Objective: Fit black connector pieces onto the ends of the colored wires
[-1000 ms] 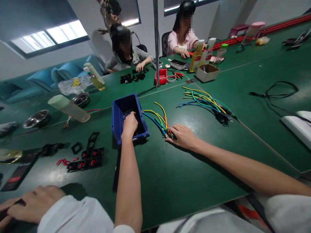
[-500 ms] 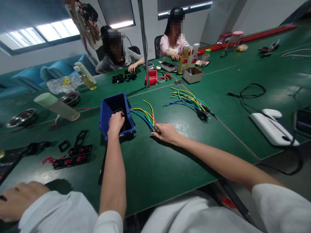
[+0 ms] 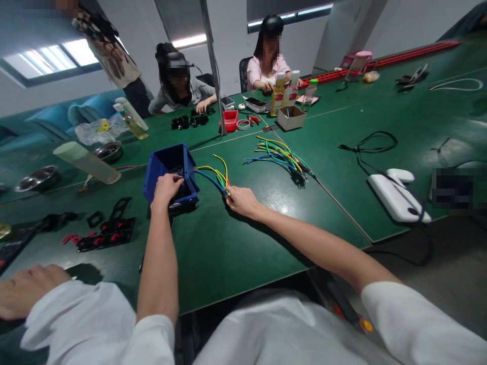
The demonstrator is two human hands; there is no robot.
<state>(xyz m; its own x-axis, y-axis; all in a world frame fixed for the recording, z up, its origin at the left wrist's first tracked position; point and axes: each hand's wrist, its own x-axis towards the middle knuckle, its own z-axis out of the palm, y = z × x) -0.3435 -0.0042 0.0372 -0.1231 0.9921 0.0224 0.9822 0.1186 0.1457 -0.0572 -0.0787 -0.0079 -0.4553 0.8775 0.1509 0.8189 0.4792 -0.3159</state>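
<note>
Your left hand (image 3: 166, 188) reaches over the near rim of the blue bin (image 3: 154, 170) and hides part of its dark contents, so I cannot tell whether those fingers are open or grasping anything. Around it, a second wire bundle (image 3: 283, 154) lies farther right on the green surface (image 3: 236, 258), and a co-worker's hand (image 3: 32, 289) is cut off at the left edge. Your right fingers are closed on the near ends of the wires (image 3: 220, 175) just beside the bin, covering those tips.

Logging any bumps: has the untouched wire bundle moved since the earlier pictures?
No, the untouched wire bundle lies in the same place relative to the table seam; the view has shifted.
</note>
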